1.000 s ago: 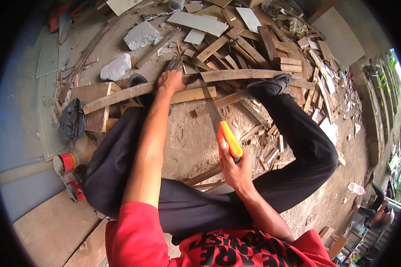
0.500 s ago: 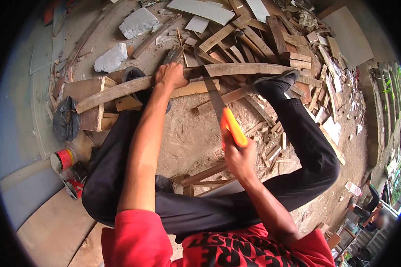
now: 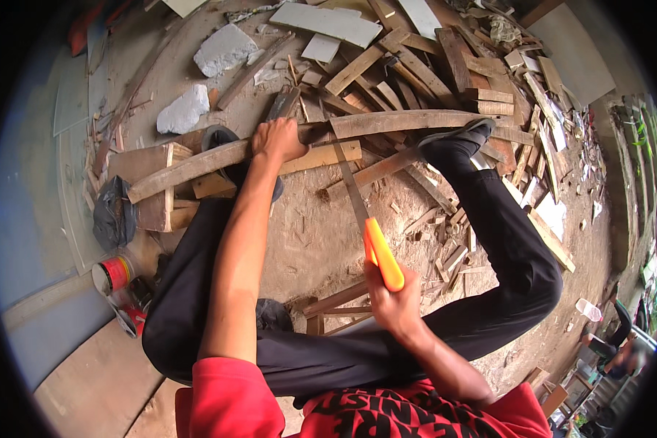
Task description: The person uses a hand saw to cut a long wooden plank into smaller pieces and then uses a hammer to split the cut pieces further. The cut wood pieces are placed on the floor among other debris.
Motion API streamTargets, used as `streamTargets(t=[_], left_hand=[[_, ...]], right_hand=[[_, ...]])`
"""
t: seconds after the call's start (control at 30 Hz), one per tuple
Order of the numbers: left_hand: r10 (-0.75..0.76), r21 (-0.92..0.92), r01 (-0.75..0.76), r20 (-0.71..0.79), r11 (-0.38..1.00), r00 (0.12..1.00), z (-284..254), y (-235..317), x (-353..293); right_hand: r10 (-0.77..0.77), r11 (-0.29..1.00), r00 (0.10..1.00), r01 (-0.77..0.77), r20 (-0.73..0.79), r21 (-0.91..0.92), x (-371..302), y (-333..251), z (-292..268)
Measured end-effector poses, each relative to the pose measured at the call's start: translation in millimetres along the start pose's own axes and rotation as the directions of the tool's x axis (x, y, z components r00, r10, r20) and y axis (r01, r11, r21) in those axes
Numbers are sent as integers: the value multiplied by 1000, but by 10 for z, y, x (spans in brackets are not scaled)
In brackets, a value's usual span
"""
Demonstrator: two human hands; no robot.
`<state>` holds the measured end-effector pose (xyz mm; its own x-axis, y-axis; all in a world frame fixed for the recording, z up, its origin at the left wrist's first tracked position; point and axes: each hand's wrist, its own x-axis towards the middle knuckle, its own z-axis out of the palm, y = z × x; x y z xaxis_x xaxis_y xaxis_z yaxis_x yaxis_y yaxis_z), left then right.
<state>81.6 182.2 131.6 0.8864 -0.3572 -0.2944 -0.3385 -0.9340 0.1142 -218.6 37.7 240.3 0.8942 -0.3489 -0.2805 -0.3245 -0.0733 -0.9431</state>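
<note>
My left hand (image 3: pixel 276 140) is closed over a long wooden plank (image 3: pixel 190 169) lying crosswise in front of me. In my right hand (image 3: pixel 396 299) is a handsaw (image 3: pixel 384 255) with an orange and yellow handle. Its narrow blade slants up and away, and the tip end meets the plank just right of my left hand. At that spot the plank's edge shows a step; I cannot tell how deep any cut goes. The plank's right part (image 3: pixel 409 120) reaches my right shoe (image 3: pixel 456 139). My left shoe (image 3: pixel 223 139) is partly hidden behind the plank.
A wooden box (image 3: pixel 142 175) and a shorter board (image 3: pixel 321 157) sit beneath the plank. Scrap wood (image 3: pixel 416 66) is heaped beyond it. Concrete chunks (image 3: pixel 226 50), a black bag (image 3: pixel 114 212) and cans (image 3: pixel 113 274) lie left. Another person (image 3: pixel 620 358) is at far right.
My right hand has drawn the saw back toward me, so more of the blade shows on my side of the plank. My left hand keeps its hold on the plank.
</note>
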Motion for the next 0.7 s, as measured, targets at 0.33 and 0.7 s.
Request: streamTargets(t=[0.33,0.7], left_hand=[[9,18,-8,-8,1000,1000,-51,16,-22],[3,17,-4,38,1000,999,-16,21,46]], right_hand=[[34,995,999,-30,40,-96,431,-78,35],[83,995,997,-83,3,-55,629,-70,173]])
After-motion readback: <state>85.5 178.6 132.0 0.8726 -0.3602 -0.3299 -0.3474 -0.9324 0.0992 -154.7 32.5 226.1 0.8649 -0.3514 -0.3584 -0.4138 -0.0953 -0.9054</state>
